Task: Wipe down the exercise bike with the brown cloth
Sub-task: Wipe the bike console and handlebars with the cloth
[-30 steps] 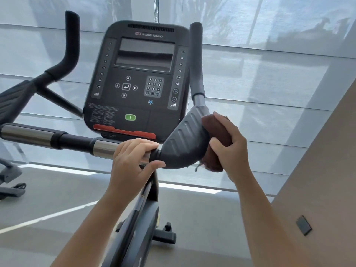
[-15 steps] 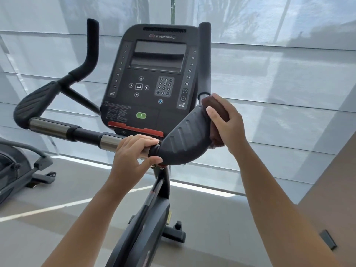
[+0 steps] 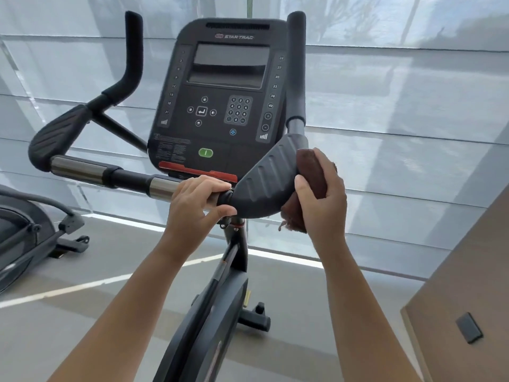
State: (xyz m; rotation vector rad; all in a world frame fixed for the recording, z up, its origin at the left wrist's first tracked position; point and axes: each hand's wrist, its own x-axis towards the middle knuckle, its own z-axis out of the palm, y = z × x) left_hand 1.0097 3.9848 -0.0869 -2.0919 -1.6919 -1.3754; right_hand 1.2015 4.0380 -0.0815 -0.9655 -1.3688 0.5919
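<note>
The exercise bike (image 3: 220, 312) fills the middle of the view, with a black console (image 3: 220, 92) on top and a handlebar running left to right. My left hand (image 3: 192, 205) grips the silver and black handlebar tube just left of the right elbow pad (image 3: 264, 177). My right hand (image 3: 322, 197) holds the bunched brown cloth (image 3: 309, 172) pressed against the outer right edge of that pad. Part of the cloth hangs below the hand with a frayed corner showing.
The left elbow pad (image 3: 55, 136) and two upright black grips (image 3: 133, 51) flank the console. Another exercise machine (image 3: 24, 238) stands at the left on the grey floor. A brown wall (image 3: 465, 299) rises at the right, and shaded windows lie behind.
The view has shifted so the bike's left side shows more. My right hand with the cloth slid up the pad's edge, then back down. The left hand kept its grip.
</note>
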